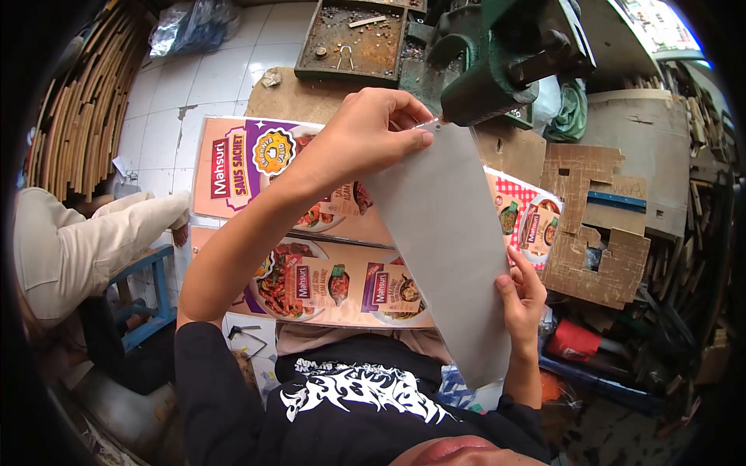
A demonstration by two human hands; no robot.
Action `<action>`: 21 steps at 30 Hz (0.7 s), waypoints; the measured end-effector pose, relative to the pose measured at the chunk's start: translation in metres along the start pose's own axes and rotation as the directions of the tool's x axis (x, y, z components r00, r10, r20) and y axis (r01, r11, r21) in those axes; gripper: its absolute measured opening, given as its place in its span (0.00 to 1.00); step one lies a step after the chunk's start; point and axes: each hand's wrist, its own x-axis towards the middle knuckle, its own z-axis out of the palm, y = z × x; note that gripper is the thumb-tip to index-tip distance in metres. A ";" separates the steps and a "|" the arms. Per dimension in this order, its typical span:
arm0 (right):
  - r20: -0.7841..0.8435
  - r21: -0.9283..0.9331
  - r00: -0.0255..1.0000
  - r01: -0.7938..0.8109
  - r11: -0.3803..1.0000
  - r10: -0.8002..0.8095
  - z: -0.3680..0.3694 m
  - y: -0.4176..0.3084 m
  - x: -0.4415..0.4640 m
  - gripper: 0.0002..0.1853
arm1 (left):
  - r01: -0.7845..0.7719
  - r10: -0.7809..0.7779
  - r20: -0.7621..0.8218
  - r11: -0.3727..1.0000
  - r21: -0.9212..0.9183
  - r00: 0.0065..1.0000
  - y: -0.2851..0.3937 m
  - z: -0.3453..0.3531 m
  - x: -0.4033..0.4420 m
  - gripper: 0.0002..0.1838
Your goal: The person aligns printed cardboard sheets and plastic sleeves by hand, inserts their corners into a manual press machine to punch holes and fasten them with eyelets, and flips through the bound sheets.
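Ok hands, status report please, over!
Left hand pinching gray sheet's top end. Right hand holding its side edge. Sheet slanted, partly covering printed posters. Green machine close at top; can't tell if touching.

The left hand point(367, 128) pinches far out in front while the right hand point(526, 301) grips closer in

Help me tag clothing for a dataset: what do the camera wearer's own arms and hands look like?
The left hand and right hand are bare, with no gloves or wristwear visible. Short black sleeves, plain where they show, leave the forearms uncovered.
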 end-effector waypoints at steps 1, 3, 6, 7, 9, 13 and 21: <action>0.006 0.007 1.000 -0.005 1.000 0.005 -0.001 0.001 0.001 0.22 | 0.002 -0.002 0.001 1.000 -0.001 1.000 0.001 0.000 0.001 0.17; 0.013 0.013 1.000 -0.010 1.000 0.010 -0.001 0.003 0.002 0.22 | -0.047 0.048 -0.027 0.998 0.027 0.998 0.002 0.001 0.002 0.16; -0.013 0.046 1.000 0.002 0.999 -0.001 0.002 0.004 0.005 0.23 | -0.064 0.064 -0.039 0.998 0.017 0.997 0.000 0.002 0.004 0.16; -0.010 0.046 1.000 -0.001 0.999 0.002 0.002 0.004 0.006 0.23 | -0.064 0.064 -0.039 0.998 0.016 0.997 0.000 0.002 0.005 0.16; -0.007 0.045 1.000 -0.005 0.999 0.005 0.003 0.003 0.007 0.23 | -0.067 0.072 -0.070 0.996 0.064 0.995 0.001 0.002 0.005 0.17; 0.012 0.042 0.999 -0.034 0.999 0.033 0.001 0.000 0.008 0.22 | -0.046 0.050 -0.073 0.998 0.054 0.996 0.001 0.001 0.005 0.17; 0.058 0.070 0.991 -0.123 0.990 0.119 -0.005 -0.014 0.013 0.22 | -0.033 0.037 -0.056 0.997 0.076 0.998 0.004 0.000 0.006 0.17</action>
